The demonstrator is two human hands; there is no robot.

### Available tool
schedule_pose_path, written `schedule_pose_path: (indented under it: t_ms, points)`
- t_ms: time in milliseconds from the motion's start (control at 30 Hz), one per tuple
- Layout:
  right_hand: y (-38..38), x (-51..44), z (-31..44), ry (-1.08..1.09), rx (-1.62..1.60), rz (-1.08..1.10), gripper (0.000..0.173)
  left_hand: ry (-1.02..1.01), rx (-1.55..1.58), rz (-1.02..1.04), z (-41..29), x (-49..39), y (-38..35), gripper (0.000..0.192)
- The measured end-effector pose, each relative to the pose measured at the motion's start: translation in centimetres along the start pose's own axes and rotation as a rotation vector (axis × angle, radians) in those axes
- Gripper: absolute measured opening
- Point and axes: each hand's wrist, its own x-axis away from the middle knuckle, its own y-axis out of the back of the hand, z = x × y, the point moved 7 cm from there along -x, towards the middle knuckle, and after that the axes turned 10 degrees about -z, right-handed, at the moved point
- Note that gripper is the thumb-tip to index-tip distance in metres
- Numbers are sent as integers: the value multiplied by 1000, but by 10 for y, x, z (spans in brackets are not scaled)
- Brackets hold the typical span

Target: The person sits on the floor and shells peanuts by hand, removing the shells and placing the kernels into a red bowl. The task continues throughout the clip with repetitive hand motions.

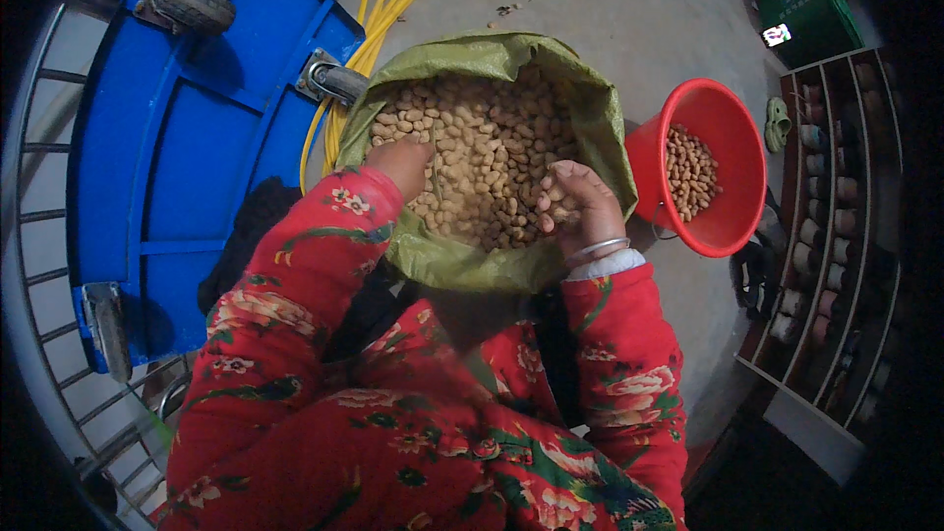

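Note:
An open green woven sack [472, 59] full of unshelled peanuts [479, 155] stands before me, its rim rolled outward. At the left side of the sack, my left hand [402, 164] reaches down onto the peanuts. Its fingertips are partly hidden, beside a thin greenish strip [434, 169] that lies along the pile. I cannot tell whether those fingers grip anything. My right hand [588, 199], with a silver bangle at the wrist, is curled palm up over the right rim. Several peanuts rest in its bent fingers.
To the right stands a red bucket [649, 162] with some peanuts inside. A blue wheeled platform [206, 140] leans against railings at the left, beside a yellow hose [376, 29]. Shoe racks [826, 236], a green clog [777, 125] and a green box [807, 15] are at the right.

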Motion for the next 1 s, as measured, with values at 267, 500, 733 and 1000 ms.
schedule_pose_path:
  t_ms: [267,500,733,1000]
  points:
    - [1,-2,-1,15,11,17,11,-274,-48,-59,-41,7,-18,26]
    - [1,0,-1,27,55,-4,12,-231,-72,-30,-37,11,-26,22]
    - [-2,-5,-9,-54,9,2,11,-153,290,-230,-45,5,16,16]
    - [-3,-2,-19,-100,100,-2,13,331,1073,8,-38,2,26,18]
